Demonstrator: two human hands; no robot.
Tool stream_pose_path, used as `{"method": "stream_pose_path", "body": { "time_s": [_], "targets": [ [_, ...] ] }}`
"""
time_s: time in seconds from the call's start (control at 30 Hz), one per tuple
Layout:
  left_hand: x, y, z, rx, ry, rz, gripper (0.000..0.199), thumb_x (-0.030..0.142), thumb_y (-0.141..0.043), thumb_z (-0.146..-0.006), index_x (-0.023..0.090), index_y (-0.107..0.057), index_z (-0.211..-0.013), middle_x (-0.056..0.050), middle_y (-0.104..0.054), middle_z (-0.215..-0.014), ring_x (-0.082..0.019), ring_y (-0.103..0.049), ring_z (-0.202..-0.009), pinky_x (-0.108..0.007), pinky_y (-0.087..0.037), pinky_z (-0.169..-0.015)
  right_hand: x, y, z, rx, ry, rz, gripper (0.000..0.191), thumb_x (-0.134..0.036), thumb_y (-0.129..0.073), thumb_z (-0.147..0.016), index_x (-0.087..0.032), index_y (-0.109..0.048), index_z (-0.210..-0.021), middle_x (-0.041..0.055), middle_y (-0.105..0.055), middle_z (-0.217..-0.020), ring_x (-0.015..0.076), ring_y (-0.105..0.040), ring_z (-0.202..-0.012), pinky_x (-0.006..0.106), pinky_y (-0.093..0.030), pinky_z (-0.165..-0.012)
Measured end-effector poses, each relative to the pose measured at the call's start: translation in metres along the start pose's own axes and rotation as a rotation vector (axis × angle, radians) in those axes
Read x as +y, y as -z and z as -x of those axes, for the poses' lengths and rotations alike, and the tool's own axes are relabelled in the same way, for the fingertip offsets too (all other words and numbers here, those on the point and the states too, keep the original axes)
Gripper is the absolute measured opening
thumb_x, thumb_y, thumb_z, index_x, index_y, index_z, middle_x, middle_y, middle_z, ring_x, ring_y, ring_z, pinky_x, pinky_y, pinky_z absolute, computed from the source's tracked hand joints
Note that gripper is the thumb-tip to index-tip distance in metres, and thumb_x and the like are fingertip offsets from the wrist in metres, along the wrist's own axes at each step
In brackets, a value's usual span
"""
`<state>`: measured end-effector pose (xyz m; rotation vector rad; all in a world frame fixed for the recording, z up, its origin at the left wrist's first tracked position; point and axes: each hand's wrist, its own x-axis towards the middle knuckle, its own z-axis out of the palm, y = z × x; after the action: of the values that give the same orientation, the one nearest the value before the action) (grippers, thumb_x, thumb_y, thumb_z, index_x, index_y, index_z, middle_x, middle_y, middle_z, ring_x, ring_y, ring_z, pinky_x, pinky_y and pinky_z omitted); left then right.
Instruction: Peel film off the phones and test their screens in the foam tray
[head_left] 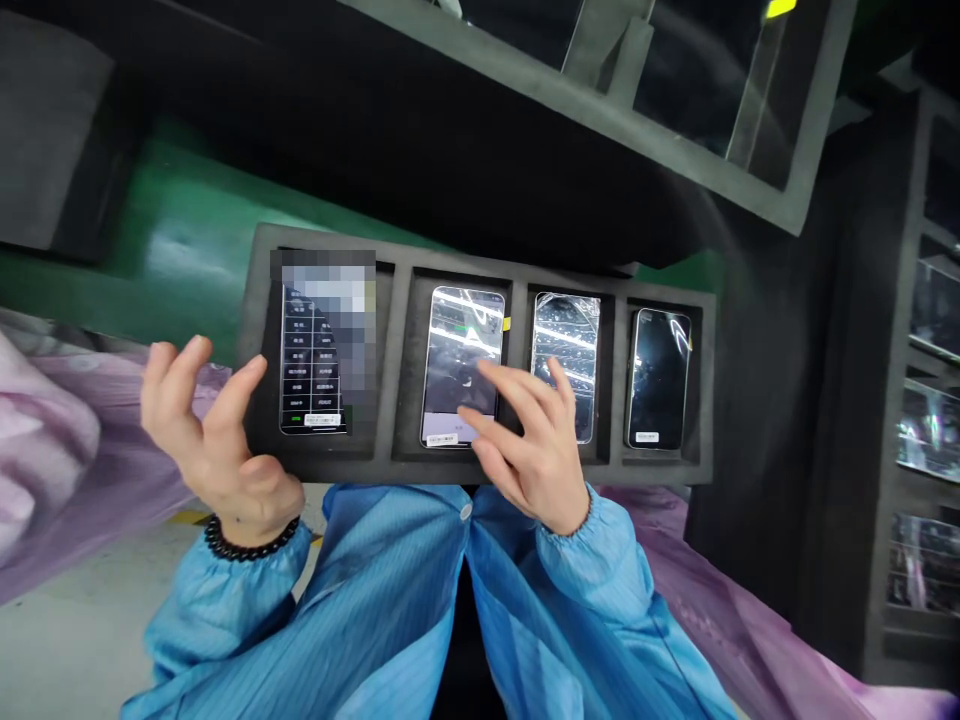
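Observation:
A dark foam tray (386, 370) with a row of several compartments lies in front of me, each holding a phone. The leftmost phone (309, 350) shows a grid of buttons, partly pixelated. Over the lit second phone (454, 350) reach the spread fingers of my right hand (536, 440), holding nothing; whether a fingertip touches the screen I cannot tell. The third phone (566, 330) reflects bright light, and the fourth phone (660, 380) has a dark screen. My left hand (217, 430) is raised beside the tray's left end, fingers apart and holding nothing.
A larger grey foam tray (806, 150) stands beyond, across the top right. More foam trays (889, 400) with shiny items line the right edge. Pink fabric (127, 440) shows at the left. Green surface (202, 250) lies behind the phone tray.

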<state>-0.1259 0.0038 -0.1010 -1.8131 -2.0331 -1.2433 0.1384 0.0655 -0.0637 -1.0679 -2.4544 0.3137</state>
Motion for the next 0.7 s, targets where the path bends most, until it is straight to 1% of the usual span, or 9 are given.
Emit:
{"method": "stream_pose_path", "body": {
  "time_s": [0.07, 0.13, 0.17, 0.23, 0.3, 0.4, 0.5, 0.63, 0.7],
  "targets": [
    [0.000, -0.001, 0.000, 0.011, 0.009, 0.001, 0.067, 0.063, -0.023, -0.101, 0.024, -0.061, -0.141, -0.004, -0.051, -0.154, -0.034, -0.041, -0.147, -0.061, -0.031, -0.122, 0.001, 0.001, 0.004, -0.014, 0.084, -0.035, 0.026, -0.027, -0.048, -0.101, -0.024, -0.074, -0.101, 0.0054, -0.067, -0.140, 0.0212, -0.059, -0.126, 0.053, -0.026, -0.126],
    [0.000, -0.003, 0.000, 0.035, 0.010, 0.005, 0.067, 0.062, -0.023, -0.100, 0.024, -0.062, -0.139, -0.004, -0.054, -0.152, -0.034, -0.043, -0.145, -0.061, -0.032, -0.121, 0.001, 0.001, 0.006, -0.021, 0.104, -0.049, 0.026, -0.025, -0.047, -0.101, -0.023, -0.074, -0.100, 0.0052, -0.069, -0.137, 0.0206, -0.061, -0.122, 0.052, -0.028, -0.125],
    [-0.001, -0.003, 0.000, 0.046, 0.009, 0.008, 0.066, 0.062, -0.024, -0.100, 0.024, -0.063, -0.138, -0.004, -0.054, -0.151, -0.034, -0.044, -0.145, -0.061, -0.033, -0.120, 0.002, 0.001, 0.007, -0.013, 0.091, -0.052, 0.027, -0.025, -0.046, -0.101, -0.023, -0.073, -0.103, 0.0063, -0.069, -0.136, 0.0207, -0.061, -0.121, 0.052, -0.029, -0.124],
    [-0.001, -0.004, 0.000, 0.061, 0.009, 0.014, 0.066, 0.061, -0.025, -0.100, 0.024, -0.064, -0.137, -0.005, -0.055, -0.150, -0.034, -0.045, -0.144, -0.061, -0.033, -0.120, 0.002, 0.002, 0.007, 0.013, 0.045, -0.060, 0.031, -0.026, -0.044, -0.101, -0.021, -0.072, -0.113, 0.0093, -0.069, -0.136, 0.0213, -0.061, -0.120, 0.051, -0.033, -0.122],
    [-0.001, -0.004, 0.000, 0.053, 0.010, 0.018, 0.066, 0.062, -0.025, -0.100, 0.023, -0.064, -0.137, -0.006, -0.055, -0.150, -0.034, -0.045, -0.143, -0.060, -0.033, -0.120, 0.003, 0.002, 0.007, 0.026, -0.008, -0.073, 0.033, -0.025, -0.042, -0.102, -0.019, -0.071, -0.118, 0.0114, -0.068, -0.136, 0.0219, -0.061, -0.120, 0.050, -0.035, -0.120],
    [0.000, -0.004, -0.001, 0.026, 0.024, 0.018, 0.067, 0.062, -0.025, -0.100, 0.023, -0.064, -0.138, -0.007, -0.055, -0.150, -0.035, -0.045, -0.144, -0.060, -0.033, -0.121, 0.004, 0.005, 0.006, 0.034, -0.062, -0.107, 0.032, -0.024, -0.042, -0.102, -0.019, -0.072, -0.114, 0.0120, -0.068, -0.134, 0.0230, -0.062, -0.120, 0.051, -0.037, -0.119],
    [0.002, -0.004, -0.001, 0.006, 0.048, 0.017, 0.067, 0.062, -0.026, -0.101, 0.022, -0.064, -0.137, -0.008, -0.055, -0.150, -0.036, -0.045, -0.143, -0.060, -0.033, -0.121, 0.006, 0.013, 0.002, 0.043, -0.128, -0.125, 0.030, -0.022, -0.044, -0.102, -0.021, -0.073, -0.110, 0.0101, -0.069, -0.133, 0.0227, -0.063, -0.118, 0.051, -0.039, -0.117],
    [0.005, -0.004, -0.001, -0.036, 0.078, 0.005, 0.066, 0.061, -0.026, -0.101, 0.022, -0.064, -0.138, -0.010, -0.054, -0.151, -0.035, -0.044, -0.144, -0.059, -0.032, -0.121, 0.011, 0.020, -0.010, 0.070, -0.259, -0.051, 0.027, -0.021, -0.047, -0.101, -0.021, -0.074, -0.101, 0.0088, -0.070, -0.130, 0.0232, -0.063, -0.120, 0.051, -0.038, -0.118],
    [0.006, -0.004, -0.001, -0.046, 0.091, 0.001, 0.066, 0.061, -0.025, -0.101, 0.021, -0.064, -0.138, -0.011, -0.054, -0.151, -0.035, -0.044, -0.145, -0.058, -0.031, -0.121, 0.014, 0.018, -0.016, 0.102, -0.291, 0.009, 0.027, -0.023, -0.047, -0.102, -0.021, -0.074, -0.105, 0.0098, -0.068, -0.133, 0.0246, -0.060, -0.124, 0.051, -0.038, -0.118]
  ]
}}
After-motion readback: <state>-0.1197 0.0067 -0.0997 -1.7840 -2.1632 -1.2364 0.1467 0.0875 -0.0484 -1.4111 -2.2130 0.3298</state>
